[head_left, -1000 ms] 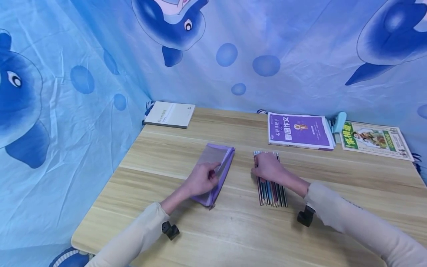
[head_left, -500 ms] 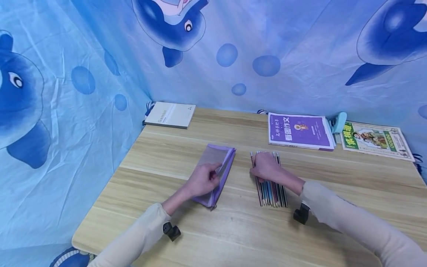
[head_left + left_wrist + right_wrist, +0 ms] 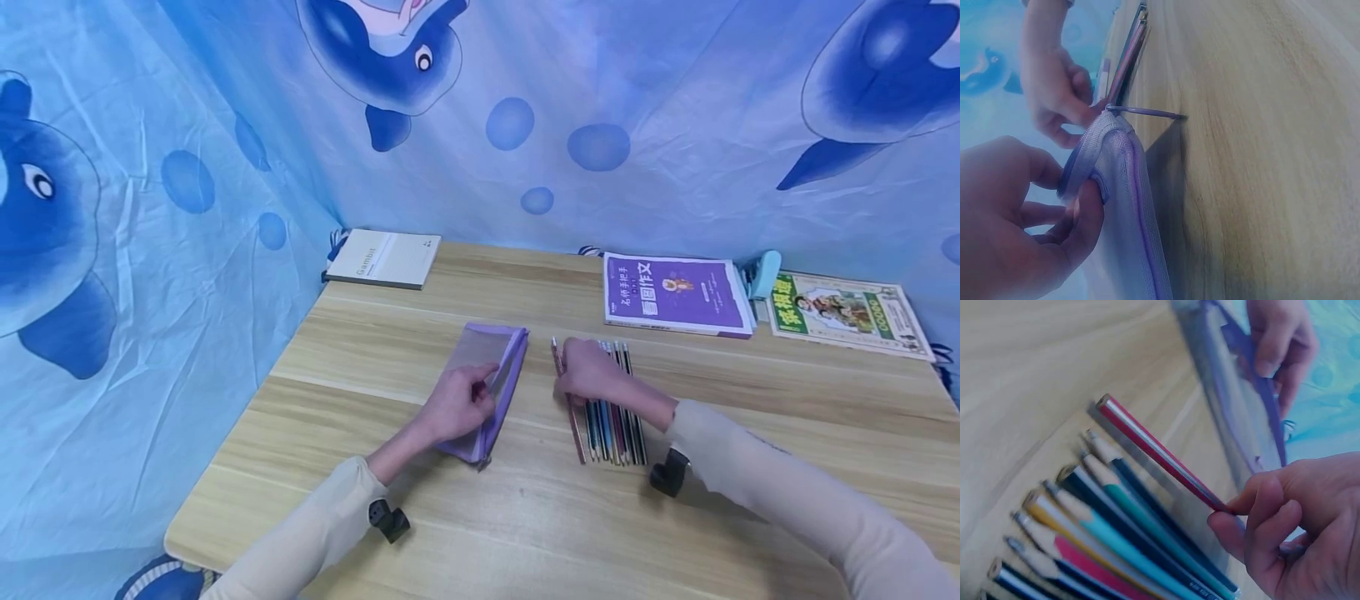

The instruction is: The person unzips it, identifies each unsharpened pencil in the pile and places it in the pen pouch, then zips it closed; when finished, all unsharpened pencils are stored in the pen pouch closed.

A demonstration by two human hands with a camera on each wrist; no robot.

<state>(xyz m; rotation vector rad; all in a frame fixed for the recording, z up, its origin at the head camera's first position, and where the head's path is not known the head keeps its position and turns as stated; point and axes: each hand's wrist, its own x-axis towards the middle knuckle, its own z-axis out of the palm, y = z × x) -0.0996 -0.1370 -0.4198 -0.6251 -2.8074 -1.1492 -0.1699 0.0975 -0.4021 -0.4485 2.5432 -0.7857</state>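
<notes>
Under the right hand (image 3: 588, 372), one red pencil (image 3: 1159, 454) now sits pinched and split from the row (image 3: 615, 417), angled toward the pouch (image 3: 487, 379) whose mouth the left hand (image 3: 457, 407) grips open.

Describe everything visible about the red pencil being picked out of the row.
The red pencil is slim, with a glossy red barrel bearing a pale stripe and a flat unsharpened end showing wood. The right hand pinches it near its far end between thumb and fingertips. It is angled away from the row of coloured pencils lying side by side on the wooden table, at the row's left edge, toward the purple mesh pouch. Its lifted end casts a shadow on the table.
</notes>
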